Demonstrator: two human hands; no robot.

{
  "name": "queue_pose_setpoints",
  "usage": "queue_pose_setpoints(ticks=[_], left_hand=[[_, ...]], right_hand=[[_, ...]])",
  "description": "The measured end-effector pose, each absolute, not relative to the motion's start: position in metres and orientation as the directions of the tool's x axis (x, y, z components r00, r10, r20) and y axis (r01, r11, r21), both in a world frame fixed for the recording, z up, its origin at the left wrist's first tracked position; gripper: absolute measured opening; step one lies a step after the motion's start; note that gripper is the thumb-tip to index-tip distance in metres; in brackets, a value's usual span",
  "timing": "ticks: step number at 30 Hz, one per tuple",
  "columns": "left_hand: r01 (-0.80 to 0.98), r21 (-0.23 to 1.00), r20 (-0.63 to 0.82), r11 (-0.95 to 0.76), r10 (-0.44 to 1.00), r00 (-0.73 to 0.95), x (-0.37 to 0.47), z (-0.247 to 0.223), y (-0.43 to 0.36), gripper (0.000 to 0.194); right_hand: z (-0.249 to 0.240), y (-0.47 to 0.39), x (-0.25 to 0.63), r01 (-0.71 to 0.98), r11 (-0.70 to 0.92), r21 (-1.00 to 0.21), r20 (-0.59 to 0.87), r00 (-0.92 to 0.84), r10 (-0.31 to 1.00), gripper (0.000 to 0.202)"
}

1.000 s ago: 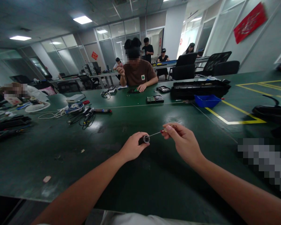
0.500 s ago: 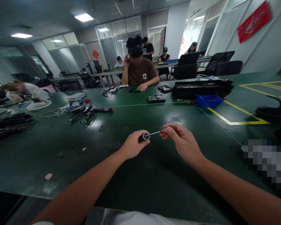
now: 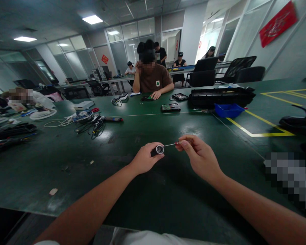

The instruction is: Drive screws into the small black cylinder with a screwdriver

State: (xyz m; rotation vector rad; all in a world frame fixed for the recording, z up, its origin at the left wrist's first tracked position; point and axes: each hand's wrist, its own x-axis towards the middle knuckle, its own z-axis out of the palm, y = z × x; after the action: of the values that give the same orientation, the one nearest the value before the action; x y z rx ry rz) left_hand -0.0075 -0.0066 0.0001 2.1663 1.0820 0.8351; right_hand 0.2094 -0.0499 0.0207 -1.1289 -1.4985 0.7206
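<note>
My left hand [image 3: 145,158] is closed around a short black cylinder [image 3: 159,149], whose open end with a silvery rim faces me and to the right. What the cylinder belongs to I cannot make out. In my right hand [image 3: 200,154] is a screwdriver [image 3: 177,143] with a reddish handle, pinched between thumb and fingers. Its thin metal shaft points left, and the tip meets the upper rim of the cylinder's mouth or lies just inside it. Both hands are held above the green table [image 3: 127,200].
Across the table sits a person [image 3: 155,76] handling a green board. An opened hard drive [image 3: 170,107], a blue tray [image 3: 228,110] and a long black casing [image 3: 221,97] lie ahead. Bundled cables [image 3: 94,126] are at the left, paper scraps [image 3: 53,192] nearer me.
The screwdriver's shaft has tilted slightly, its tip shifting from the middle of the cylinder's opening toward the upper rim. Both hands keep their grips almost in place.
</note>
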Motion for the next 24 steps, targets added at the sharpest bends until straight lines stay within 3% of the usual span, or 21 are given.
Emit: queue_pose_setpoints(ticks=[12, 17, 24], left_hand=[[0.482, 0.704, 0.308, -0.522, 0.836, 0.455, -0.008, -0.002, -0.006, 0.031], [0.519, 0.663, 0.319, -0.54, 0.831, 0.457, -0.008, -0.002, -0.005, 0.03], [0.562, 0.619, 0.298, -0.548, 0.827, 0.478, -0.009, 0.001, -0.006, 0.029]], right_hand=[[0.024, -0.052, 0.21, 0.37, 0.397, -0.84, 0.421, -0.017, 0.907, 0.024], [0.029, -0.055, 0.212, 0.509, 0.38, -0.772, 0.399, -0.077, 0.914, 0.024], [0.032, -0.06, 0.211, 0.573, 0.479, -0.665, 0.459, -0.193, 0.868, 0.02]])
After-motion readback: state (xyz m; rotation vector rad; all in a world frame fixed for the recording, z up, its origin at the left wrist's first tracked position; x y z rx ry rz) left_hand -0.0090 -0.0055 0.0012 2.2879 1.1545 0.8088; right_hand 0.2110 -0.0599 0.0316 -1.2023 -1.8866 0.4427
